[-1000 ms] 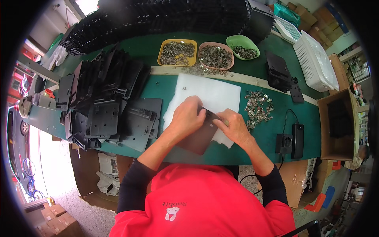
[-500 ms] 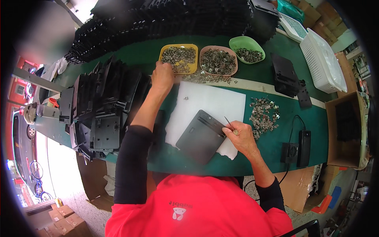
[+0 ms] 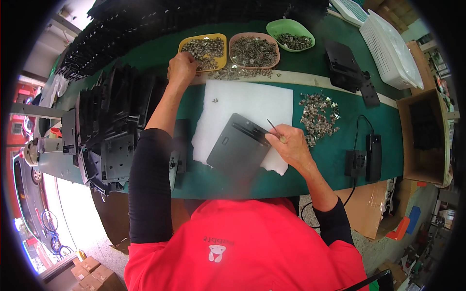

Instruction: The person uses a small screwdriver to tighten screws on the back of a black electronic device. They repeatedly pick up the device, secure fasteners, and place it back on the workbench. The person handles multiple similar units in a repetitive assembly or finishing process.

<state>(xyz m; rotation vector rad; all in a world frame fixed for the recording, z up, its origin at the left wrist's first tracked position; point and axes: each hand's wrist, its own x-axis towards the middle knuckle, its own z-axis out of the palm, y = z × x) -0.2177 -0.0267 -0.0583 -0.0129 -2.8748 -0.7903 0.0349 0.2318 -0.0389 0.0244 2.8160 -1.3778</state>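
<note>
Left hand outstretched at the yellow tray — curled, it seems.

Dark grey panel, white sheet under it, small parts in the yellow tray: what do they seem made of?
Dark grey panel: probably matte plastic, from its dull face and moulded-looking recess. White sheet: likely soft foam, unglossy, with a ragged edge, though felt is possible. Small parts in the yellow tray: apparently metal, bare or plated, glinting silvery.

The dark panel looks matt, smooth plastic.
</note>
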